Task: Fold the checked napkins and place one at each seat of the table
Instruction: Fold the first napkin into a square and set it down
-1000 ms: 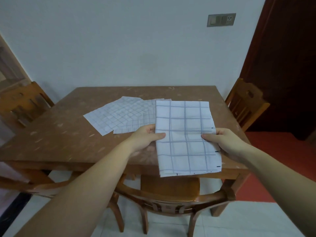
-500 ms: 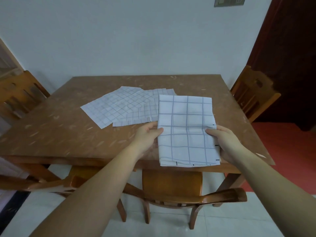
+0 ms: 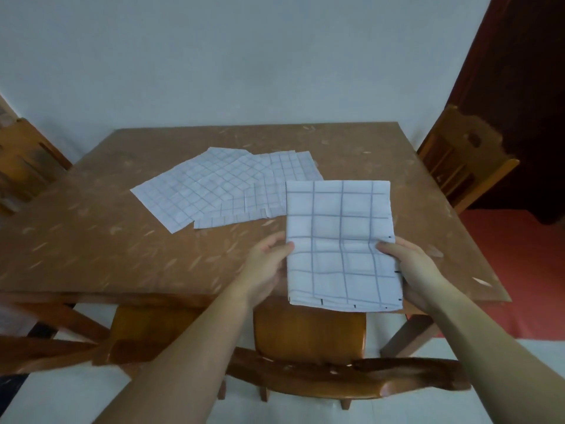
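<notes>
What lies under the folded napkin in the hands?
The folded napkin overlies the table edge and, past it, the chair seat. Its far corner covers part of the spread napkins. Fingers beneath are hidden.

A plain pale wall fills the back of the room, right behind the table. On the right stands a dark brown door, behind the chair on the right. Next to that door there is a red floor. Closer in, under the table, there is a smooth white floor. Red and white meet in a straight line on the right side. A small white scrap lies on the table near its right front corner. At the far left edge a thin wooden strip goes up the wall. It is too blurry to tell what it is. A dark patch sits low on the left.
</notes>
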Motion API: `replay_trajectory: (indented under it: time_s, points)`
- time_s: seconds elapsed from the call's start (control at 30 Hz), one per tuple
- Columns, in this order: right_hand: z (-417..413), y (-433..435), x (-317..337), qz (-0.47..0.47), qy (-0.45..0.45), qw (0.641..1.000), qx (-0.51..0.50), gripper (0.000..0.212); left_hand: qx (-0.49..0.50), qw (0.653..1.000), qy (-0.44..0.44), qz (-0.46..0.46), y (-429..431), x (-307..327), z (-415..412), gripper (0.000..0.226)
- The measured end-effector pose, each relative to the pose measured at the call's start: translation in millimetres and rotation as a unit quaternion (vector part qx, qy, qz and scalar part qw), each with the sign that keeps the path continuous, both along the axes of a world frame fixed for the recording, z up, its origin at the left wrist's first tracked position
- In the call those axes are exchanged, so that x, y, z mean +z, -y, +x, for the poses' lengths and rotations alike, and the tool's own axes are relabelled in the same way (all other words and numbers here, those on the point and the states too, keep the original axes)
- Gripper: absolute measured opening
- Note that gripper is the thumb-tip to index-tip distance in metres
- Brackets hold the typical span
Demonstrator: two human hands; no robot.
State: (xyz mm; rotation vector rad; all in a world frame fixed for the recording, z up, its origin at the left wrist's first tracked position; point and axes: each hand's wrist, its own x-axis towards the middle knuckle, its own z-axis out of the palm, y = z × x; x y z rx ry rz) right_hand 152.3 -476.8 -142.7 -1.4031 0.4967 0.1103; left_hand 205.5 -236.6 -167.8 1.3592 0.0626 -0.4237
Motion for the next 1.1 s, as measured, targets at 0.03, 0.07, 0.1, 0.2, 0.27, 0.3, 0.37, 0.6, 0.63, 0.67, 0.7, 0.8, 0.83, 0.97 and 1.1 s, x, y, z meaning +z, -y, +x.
replay_trajectory:
  time_s: [0.03,0.07,0.1,0.2,0.27,0.3,0.37,0.6,0.63,0.67,0.7,0.8,0.83,0.97,1.1]
  points:
    - [2.2,2.1,-1.5,0.005,0.001,1.000,-0.003,0.019,-0.010,1.000,0.001,-0.003,-0.9,0.5,3.5,0.024]
    - [4.3,4.4,-2.4,0.011,0.004,1.000,-0.001,0.021,-0.016,1.000,0.003,-0.004,-1.8,1.3,6.6,0.025]
    - [6.6,6.0,-3.1,0.013,0.008,1.000,0.005,0.024,-0.018,1.000,0.004,-0.004,-2.5,2.7,9.4,0.025]
    - [10.2,8.5,-2.4,0.001,0.025,0.999,0.026,0.021,-0.017,1.000,0.014,0.009,-3.5,6.1,16.5,0.024]
    - [11.8,9.4,-0.3,-0.024,0.032,0.998,0.042,0.024,-0.005,1.000,0.017,0.026,-5.0,8.1,19.0,0.032]
    - [13.3,10.5,0.5,-0.041,0.032,0.997,0.057,0.030,-0.001,1.000,0.015,0.027,-5.3,9.7,19.6,0.034]
    - [15.0,12.3,1.5,-0.073,0.026,0.993,0.093,0.037,0.003,0.999,0.014,0.033,-6.7,13.5,20.5,0.031]
    - [12.7,15.6,18.5,-0.072,0.040,0.990,0.118,0.044,0.025,0.998,0.012,0.058,-7.5,37.0,24.1,0.027]
    - [13.6,16.8,20.2,-0.085,0.043,0.988,0.123,0.043,0.021,0.997,0.024,0.072,-7.9,39.8,24.7,0.022]
    - [14.5,17.5,21.3,-0.104,0.045,0.985,0.127,0.040,0.011,0.994,0.049,0.098,-8.3,42.6,24.6,0.016]
    - [15.5,18.7,21.9,-0.125,0.049,0.983,0.126,0.034,-0.002,0.989,0.080,0.126,-7.5,46.0,23.4,0.013]
    - [16.6,20.1,20.5,-0.186,0.080,0.973,0.108,0.019,-0.023,0.970,0.159,0.180,-3.4,54.1,21.7,0.019]
    - [16.8,19.9,20.3,-0.230,0.097,0.962,0.112,0.015,-0.035,0.966,0.177,0.186,-1.2,58.7,20.5,0.023]
    - [20.2,2.1,33.9,-0.416,0.129,0.882,0.179,0.041,-0.105,0.941,0.228,0.225,12.0,83.9,9.0,0.040]
    - [25.8,-28.1,56.9,-0.361,0.175,0.876,0.267,0.037,-0.151,0.915,0.262,0.268,23.2,98.6,0.6,0.047]
